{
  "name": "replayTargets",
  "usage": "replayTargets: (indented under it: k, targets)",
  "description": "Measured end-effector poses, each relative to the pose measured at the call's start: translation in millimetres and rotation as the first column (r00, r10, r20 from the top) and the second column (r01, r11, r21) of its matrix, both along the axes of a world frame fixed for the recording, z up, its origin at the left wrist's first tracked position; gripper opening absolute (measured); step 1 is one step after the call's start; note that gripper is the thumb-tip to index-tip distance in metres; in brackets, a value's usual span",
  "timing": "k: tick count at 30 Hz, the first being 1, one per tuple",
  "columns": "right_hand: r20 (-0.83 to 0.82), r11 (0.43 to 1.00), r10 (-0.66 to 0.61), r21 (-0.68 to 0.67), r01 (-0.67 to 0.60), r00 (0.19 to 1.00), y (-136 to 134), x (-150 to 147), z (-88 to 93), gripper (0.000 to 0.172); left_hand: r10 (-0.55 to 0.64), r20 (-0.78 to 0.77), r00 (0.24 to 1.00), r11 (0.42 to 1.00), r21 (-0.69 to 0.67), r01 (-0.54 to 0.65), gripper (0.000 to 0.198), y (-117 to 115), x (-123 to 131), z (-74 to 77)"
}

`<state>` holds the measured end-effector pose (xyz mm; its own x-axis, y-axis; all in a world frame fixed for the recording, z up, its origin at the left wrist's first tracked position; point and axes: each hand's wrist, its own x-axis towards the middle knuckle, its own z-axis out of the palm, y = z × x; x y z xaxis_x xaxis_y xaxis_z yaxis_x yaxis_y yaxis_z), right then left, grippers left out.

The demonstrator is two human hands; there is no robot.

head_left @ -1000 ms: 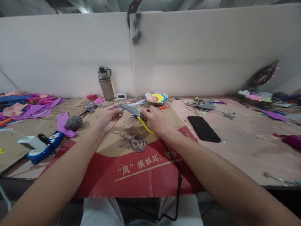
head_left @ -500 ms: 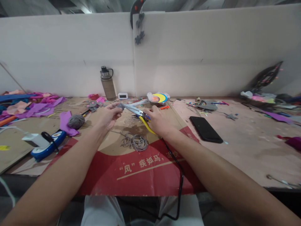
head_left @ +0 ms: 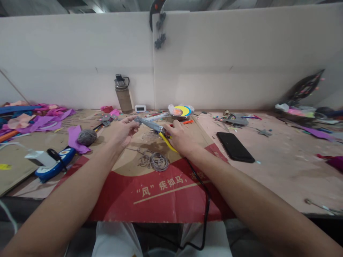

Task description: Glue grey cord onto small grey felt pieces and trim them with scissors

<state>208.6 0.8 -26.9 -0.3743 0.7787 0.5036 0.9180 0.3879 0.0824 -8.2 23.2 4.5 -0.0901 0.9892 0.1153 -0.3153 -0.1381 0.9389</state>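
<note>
My right hand grips the yellow handles of a pair of scissors, whose blades point left. In my left hand a small grey piece, perhaps felt or yarn, is pinched at the fingertips. The blade tips meet this piece, and the blades look closed or nearly so. Below the hands a loose coil of grey yarn lies on the flattened red and brown cardboard. Small grey clippings are scattered under the scissors.
A black phone lies at the right. On the left are a grey yarn ball, purple felt scraps and a blue power strip. A water bottle and a bowl stand at the back. A black cable crosses the cardboard.
The scissor blades, slightly parted before, have come together at the grey piece. Both hands stay in nearly the same place.
</note>
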Motion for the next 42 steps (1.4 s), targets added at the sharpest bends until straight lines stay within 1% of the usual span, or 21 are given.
replayTargets:
  k: [5,13,18,24,30,34,37,42]
  targets:
    - [0.012,1.000,-0.022,0.014,0.022,1.000,-2,-1,1.2,0.029,0.023,-0.006,1.000,1.000,-0.013,-0.023,0.029,-1,1,1.2]
    - [0.014,1.000,-0.011,-0.001,0.011,1.000,0,0,-0.3,0.030,0.045,-0.007,0.999,0.998,-0.035,-0.046,0.033,-2,0,1.6]
    - [0.052,1.000,-0.021,0.016,0.020,0.998,-2,0,4.4,0.029,0.027,-0.012,1.000,0.999,-0.044,-0.027,0.035,-1,-2,3.6]
    - [0.105,1.000,-0.025,-0.016,0.026,0.994,-6,-2,10.4,0.030,0.039,-0.025,0.999,0.998,-0.041,-0.040,0.028,-1,-3,5.4]
    - [0.118,0.999,-0.028,-0.030,0.032,0.993,-10,-4,13.8,0.031,0.037,-0.030,0.999,0.998,-0.045,-0.038,0.029,0,-4,3.9]
    - [0.092,0.999,-0.008,-0.037,0.012,0.996,-8,-3,11.9,0.031,0.043,-0.022,0.999,0.997,-0.056,-0.044,0.029,1,-3,2.3]
    - [0.037,0.998,0.009,-0.065,-0.007,0.999,-6,-2,7.9,0.031,0.039,-0.015,0.999,0.996,-0.078,-0.040,0.030,2,-2,1.5]
    - [-0.071,0.992,-0.009,-0.127,0.000,0.997,-2,-3,0.4,0.030,0.044,-0.005,0.999,0.995,-0.086,-0.044,0.027,2,-2,1.6]
